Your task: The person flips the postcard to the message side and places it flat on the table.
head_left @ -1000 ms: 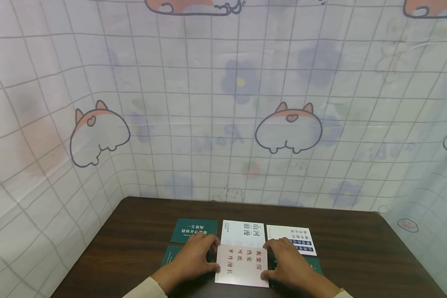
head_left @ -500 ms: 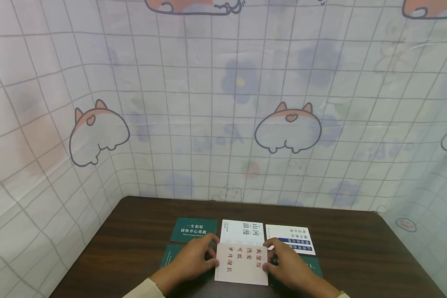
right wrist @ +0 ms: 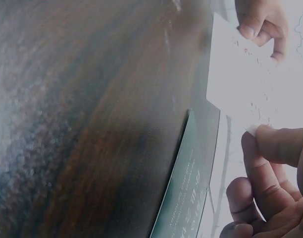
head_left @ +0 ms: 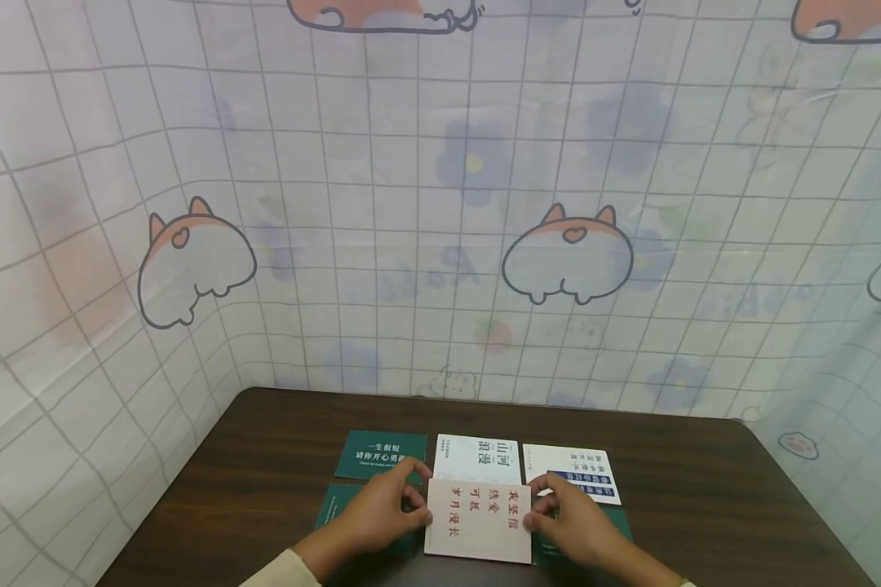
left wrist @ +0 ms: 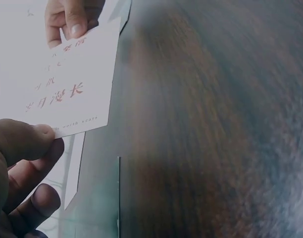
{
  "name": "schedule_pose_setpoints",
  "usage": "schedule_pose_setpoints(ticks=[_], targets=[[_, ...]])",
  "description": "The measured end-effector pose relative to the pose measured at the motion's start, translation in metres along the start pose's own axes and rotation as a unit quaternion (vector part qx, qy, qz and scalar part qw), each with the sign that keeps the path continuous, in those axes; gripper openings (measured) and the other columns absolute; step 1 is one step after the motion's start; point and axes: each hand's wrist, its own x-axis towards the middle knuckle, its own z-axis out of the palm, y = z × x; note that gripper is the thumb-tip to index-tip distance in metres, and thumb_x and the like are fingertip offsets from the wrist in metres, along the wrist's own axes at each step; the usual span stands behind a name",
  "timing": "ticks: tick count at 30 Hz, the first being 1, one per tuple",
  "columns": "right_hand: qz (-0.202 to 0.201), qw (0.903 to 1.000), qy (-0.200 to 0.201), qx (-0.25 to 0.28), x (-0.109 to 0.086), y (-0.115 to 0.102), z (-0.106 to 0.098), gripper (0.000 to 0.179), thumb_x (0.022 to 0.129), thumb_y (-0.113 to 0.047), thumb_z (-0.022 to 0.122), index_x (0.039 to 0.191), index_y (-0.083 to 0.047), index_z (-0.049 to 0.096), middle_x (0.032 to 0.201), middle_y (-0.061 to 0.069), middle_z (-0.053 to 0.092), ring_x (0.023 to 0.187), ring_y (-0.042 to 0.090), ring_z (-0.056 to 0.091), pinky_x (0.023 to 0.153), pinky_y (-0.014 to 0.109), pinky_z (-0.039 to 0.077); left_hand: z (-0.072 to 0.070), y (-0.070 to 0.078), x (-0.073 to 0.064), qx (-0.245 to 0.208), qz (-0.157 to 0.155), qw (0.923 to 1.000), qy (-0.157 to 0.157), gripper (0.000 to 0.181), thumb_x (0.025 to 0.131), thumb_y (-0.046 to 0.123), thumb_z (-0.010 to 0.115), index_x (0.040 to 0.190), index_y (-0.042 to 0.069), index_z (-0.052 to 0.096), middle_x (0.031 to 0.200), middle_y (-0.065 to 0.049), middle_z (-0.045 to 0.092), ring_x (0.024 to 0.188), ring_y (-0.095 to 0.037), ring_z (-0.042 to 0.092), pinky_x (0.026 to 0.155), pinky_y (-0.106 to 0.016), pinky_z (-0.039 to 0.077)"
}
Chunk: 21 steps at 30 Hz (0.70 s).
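A pale pink card [head_left: 477,530] with red Chinese characters is held between both hands in the head view. My left hand [head_left: 382,509] pinches its left edge, thumb on top and fingers below, as the left wrist view also shows. At the opposite edge, the thumb and index finger of my right hand [head_left: 576,522] pinch the card; the remaining fingers curl loosely beneath. The card's far edge overlaps a white card [head_left: 477,458] with dark characters. In the right wrist view the held card [right wrist: 238,74] appears raised and tilted above the table.
More cards lie on the dark wooden table [head_left: 264,465]: a green one [head_left: 378,452] at back left, a white-and-blue one [head_left: 576,461] at back right. Other green cards [head_left: 334,501] lie partly under the hands. A patterned curtain [head_left: 411,204] encloses the table's back and sides.
Both thumbs have shifted slightly away from me along the card's edges. The right hand has moved a little to the right. The held card stays in nearly the same place.
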Motion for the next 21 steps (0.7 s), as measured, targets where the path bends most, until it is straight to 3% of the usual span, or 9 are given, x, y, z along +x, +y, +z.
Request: schedule_pose_setpoints(ticks=[8, 21], targets=[[-0.021, 0.9993, 0.016, -0.028, -0.0007, 0.0030, 0.0001, 0.014, 0.094, -0.023, 0.075, 0.094, -0.014, 0.065, 0.083, -0.010, 0.066, 0.081, 0.012, 0.060, 0.070, 0.031, 0.045, -0.0034, 0.0029, -0.0025, 0.011, -0.001, 0.9999, 0.006, 0.012, 0.094, 0.017, 0.075, 0.097, 0.015, 0.064, 0.086, 0.011, 0.066, 0.081, -0.007, 0.062, 0.073, -0.031, 0.049], [-0.020, 0.9995, 0.015, -0.017, -0.0003, 0.0043, 0.0007, 0.014, 0.098, -0.030, 0.070, 0.092, -0.018, 0.068, 0.092, -0.010, 0.067, 0.085, 0.012, 0.058, 0.075, 0.033, 0.048, -0.0078, 0.0056, -0.0064, 0.014, 0.021, 0.9996, 0.010, 0.010, 0.098, 0.020, 0.069, 0.091, 0.018, 0.064, 0.085, 0.010, 0.063, 0.083, -0.007, 0.059, 0.074, -0.032, 0.047]])
